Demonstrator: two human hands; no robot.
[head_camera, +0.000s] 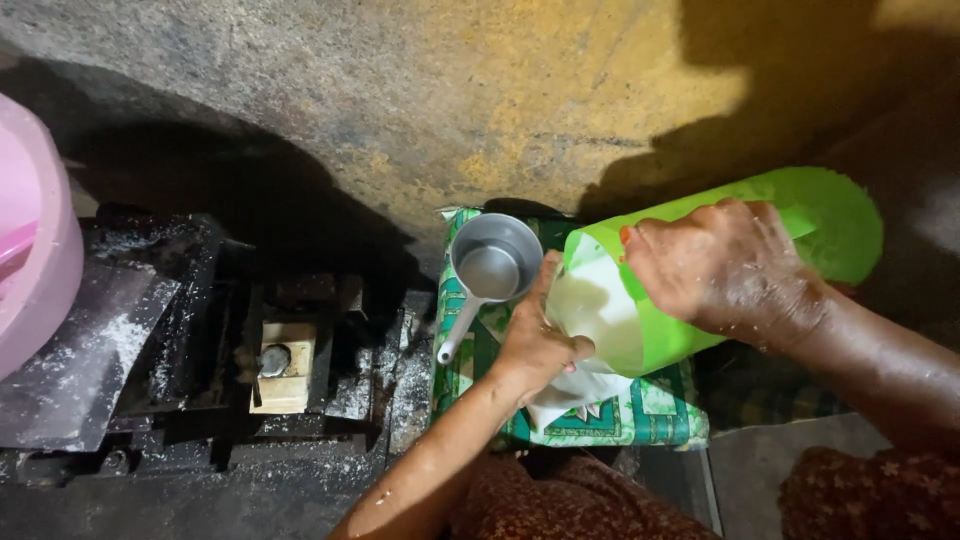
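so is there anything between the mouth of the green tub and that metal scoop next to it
Nothing visible blocks it. The tilted green tub, held by the right hand, opens toward the metal scoop on the patterned cloth. Only the left hand, gripping the rim at the tub's mouth, sits near that gap, below the scoop.

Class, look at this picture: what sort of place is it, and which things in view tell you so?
Probably a small, rough milling or food-preparation workshop. A dark machine dusted with white powder stands by a stained wall, and both hands tip a green bucket holding something white beside a metal scoop.
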